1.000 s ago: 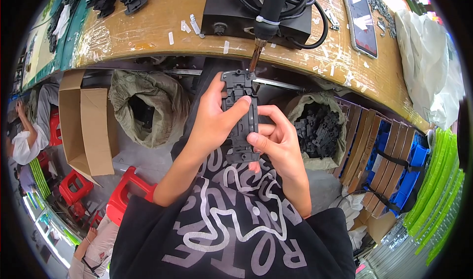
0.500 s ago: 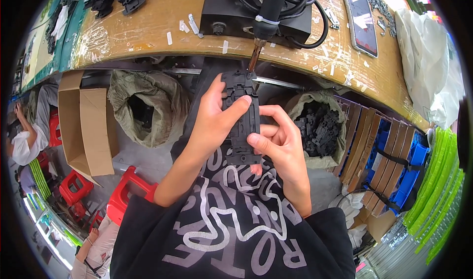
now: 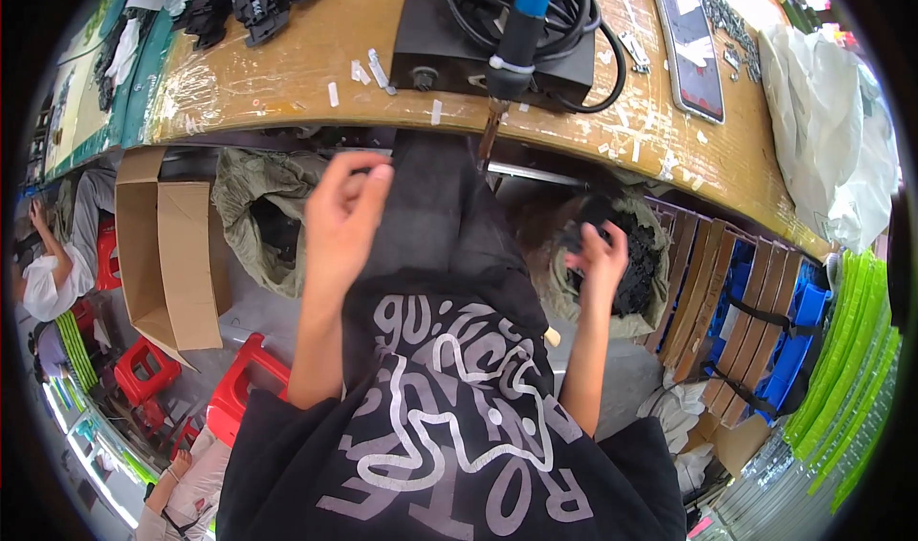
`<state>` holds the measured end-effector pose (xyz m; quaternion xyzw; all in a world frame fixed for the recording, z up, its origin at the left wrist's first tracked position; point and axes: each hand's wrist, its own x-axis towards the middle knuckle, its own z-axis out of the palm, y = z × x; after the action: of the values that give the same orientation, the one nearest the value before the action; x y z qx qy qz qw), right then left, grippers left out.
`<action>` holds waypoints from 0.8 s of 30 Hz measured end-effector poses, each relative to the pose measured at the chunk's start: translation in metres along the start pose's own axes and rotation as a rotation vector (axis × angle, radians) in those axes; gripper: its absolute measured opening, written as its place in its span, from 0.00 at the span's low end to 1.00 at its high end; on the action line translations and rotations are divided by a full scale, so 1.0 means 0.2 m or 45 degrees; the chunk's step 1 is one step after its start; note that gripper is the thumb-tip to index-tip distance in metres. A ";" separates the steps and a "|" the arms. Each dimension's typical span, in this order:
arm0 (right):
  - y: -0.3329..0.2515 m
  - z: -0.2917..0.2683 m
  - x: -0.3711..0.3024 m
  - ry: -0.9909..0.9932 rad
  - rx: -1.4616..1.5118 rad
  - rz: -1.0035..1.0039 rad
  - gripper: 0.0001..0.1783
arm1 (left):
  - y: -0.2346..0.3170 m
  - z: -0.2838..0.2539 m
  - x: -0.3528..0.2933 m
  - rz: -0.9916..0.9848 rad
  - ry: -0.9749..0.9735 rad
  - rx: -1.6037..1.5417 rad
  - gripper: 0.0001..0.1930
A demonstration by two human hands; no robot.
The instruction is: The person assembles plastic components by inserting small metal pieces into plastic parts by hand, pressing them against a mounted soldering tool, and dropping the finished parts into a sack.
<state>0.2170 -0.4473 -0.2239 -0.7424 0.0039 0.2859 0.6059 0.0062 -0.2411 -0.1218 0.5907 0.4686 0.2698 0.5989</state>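
Observation:
My left hand is raised in front of the bench, between the left sack and my lap. Nothing is in it, and its fingers are loosely bent and apart. My right hand reaches over the mouth of the right sack, which is filled with black plastic parts. At its fingertips is a dark, motion-blurred black plastic part; its lower end merges with the pile behind. Above my lap, the soldering iron points downward past the bench edge, with its tip hanging free.
On the bench stands a black box with coiled cable. A phone and a white plastic bag lie to its right, black parts at far left. Below are another sack, a cardboard box and red stools.
My hands have separated. The black plastic part has left the soldering iron's tip and gone with my right hand to the right sack. My left hand let go and moved left.

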 end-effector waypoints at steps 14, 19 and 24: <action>0.55 -0.90 0.36 0.752 -0.721 0.294 0.28 | 0.37 -0.51 0.59 1.072 0.987 1.027 0.16; 0.31 -0.77 0.36 1.094 -0.806 -0.442 0.17 | 0.34 -0.65 0.73 1.263 0.743 1.573 0.16; -0.44 -0.43 0.23 0.954 -0.160 -0.913 0.11 | 0.39 -0.67 0.79 1.333 0.791 1.379 0.09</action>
<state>0.3218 -0.4865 -0.1561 -0.7833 -0.0510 -0.2252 0.5771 -0.0278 -0.0305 -0.0664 0.8391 0.3419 0.4023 -0.1309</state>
